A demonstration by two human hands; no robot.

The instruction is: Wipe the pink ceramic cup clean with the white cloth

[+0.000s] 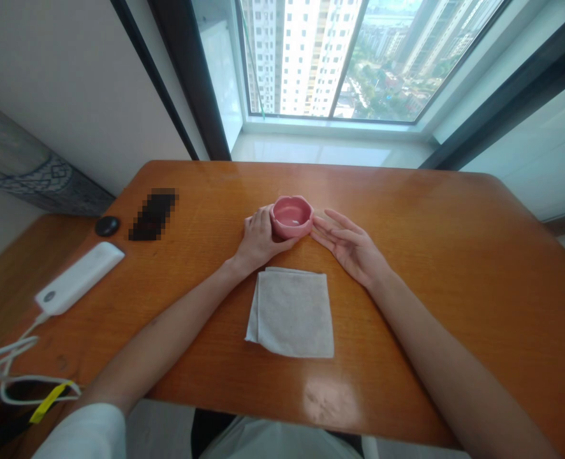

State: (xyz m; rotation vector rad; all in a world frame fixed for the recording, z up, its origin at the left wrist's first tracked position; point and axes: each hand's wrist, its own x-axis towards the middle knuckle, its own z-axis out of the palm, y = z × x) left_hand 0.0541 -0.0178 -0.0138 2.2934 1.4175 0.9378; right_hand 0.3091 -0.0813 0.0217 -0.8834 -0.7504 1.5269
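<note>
A pink bowl [292, 220] with a scalloped, flower-like rim stands upright on the wooden table, and its inside looks bare. My left hand [262, 237] is wrapped round the bowl's left side, with the thumb along its front. On the other side, my right hand [347, 245] lies palm up with fingers stretched out, the fingertips at or just touching the bowl's right wall. Nothing rests in that palm. Nearer to me, a folded light-grey cloth [294, 313] lies flat between my forearms.
The wooden table [454, 268] reaches to a window sill [330, 150]. At left lie a white power strip [80, 278] with its cable [19, 357], a round black object [107, 225] and a pixelated dark item [153, 215]. A yellow tag [50, 403] sits by the cable.
</note>
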